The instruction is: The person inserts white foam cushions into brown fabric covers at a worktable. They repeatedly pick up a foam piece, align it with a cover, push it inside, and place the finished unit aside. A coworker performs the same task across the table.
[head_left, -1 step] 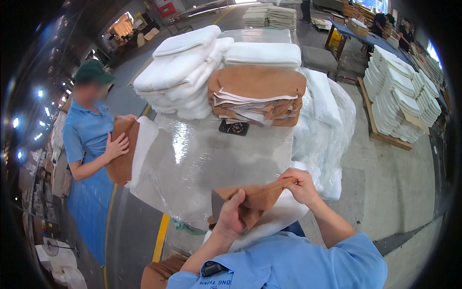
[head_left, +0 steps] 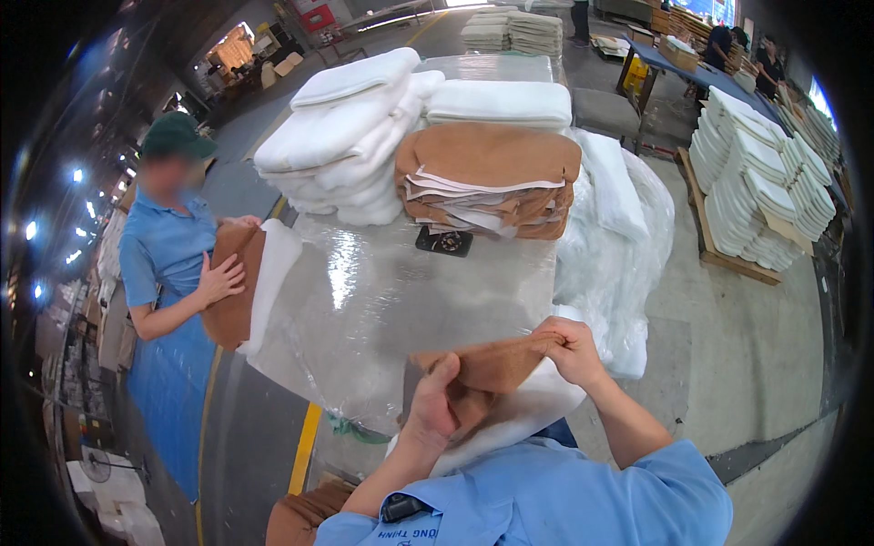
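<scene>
A brown fabric cover [head_left: 499, 364] is stretched between my hands above the near edge of the table, with its grey-brown underside partly showing. My left hand [head_left: 433, 407] grips its left part, thumb on top. At the cover's right end, my right hand [head_left: 571, 351] is closed in a pinch on the edge. White padding [head_left: 537, 400] lies under the cover, against my body. Farther off, a stack of folded brown covers [head_left: 492, 150] stands on the plastic-wrapped table [head_left: 428, 300]. A dark phone-like object [head_left: 443, 241] lies in front of that stack.
White padding [head_left: 341, 127] is piled at the table's far left. Plastic-wrapped padding [head_left: 605, 246] hangs at its right side. A co-worker [head_left: 168, 237] at the left holds another brown cover [head_left: 232, 282] with white padding. White stacks on a pallet [head_left: 751, 182] stand on the right.
The brown cover's upper edge between my hands has become slightly straighter. Both hands have stayed almost in place, still gripping it.
</scene>
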A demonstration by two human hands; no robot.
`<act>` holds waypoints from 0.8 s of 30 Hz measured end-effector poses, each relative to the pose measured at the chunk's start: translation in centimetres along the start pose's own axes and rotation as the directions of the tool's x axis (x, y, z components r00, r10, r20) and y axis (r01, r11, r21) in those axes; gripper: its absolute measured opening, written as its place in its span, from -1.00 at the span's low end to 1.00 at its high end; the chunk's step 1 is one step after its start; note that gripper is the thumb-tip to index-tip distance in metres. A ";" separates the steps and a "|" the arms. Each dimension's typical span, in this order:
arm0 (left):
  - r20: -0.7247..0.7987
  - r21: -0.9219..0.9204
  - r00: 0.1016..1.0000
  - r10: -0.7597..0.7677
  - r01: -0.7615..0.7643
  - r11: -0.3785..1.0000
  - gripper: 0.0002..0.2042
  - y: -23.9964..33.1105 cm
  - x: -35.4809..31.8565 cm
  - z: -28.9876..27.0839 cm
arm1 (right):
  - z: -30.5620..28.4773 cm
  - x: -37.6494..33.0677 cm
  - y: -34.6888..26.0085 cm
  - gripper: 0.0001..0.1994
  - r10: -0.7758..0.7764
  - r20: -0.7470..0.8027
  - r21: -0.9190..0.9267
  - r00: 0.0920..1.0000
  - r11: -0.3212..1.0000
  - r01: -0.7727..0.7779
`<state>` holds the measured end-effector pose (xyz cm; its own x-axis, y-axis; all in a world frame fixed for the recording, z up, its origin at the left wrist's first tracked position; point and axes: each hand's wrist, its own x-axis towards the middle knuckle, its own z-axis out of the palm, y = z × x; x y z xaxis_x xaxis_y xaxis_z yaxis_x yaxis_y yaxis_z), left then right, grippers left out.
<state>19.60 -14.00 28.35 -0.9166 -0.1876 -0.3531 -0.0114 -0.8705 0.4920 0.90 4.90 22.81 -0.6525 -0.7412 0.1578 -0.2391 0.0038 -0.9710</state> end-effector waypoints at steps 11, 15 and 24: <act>0.449 -0.161 0.891 0.071 0.002 0.987 -0.29 3.5 -0.5 2.3 | 0.9 -0.2 5.5 -0.39 0.159 0.066 0.640 0.985 0.750 -0.164; 0.383 -0.229 0.898 0.217 -0.135 0.964 -0.27 6.0 -2.7 3.5 | -2.8 1.4 -2.4 -0.44 -0.136 0.331 0.782 0.934 0.593 -0.191; 0.659 -0.442 0.678 0.324 0.001 0.897 -0.43 2.4 -7.2 1.9 | -13.9 7.1 -21.9 -0.62 -0.113 0.116 -0.015 0.987 0.993 0.116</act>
<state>25.39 -13.90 33.53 -0.8890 -0.1094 0.4447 0.1653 -0.9822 0.0888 -8.48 8.89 47.67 -0.5331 -0.8099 0.2446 -0.3240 -0.0716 -0.9433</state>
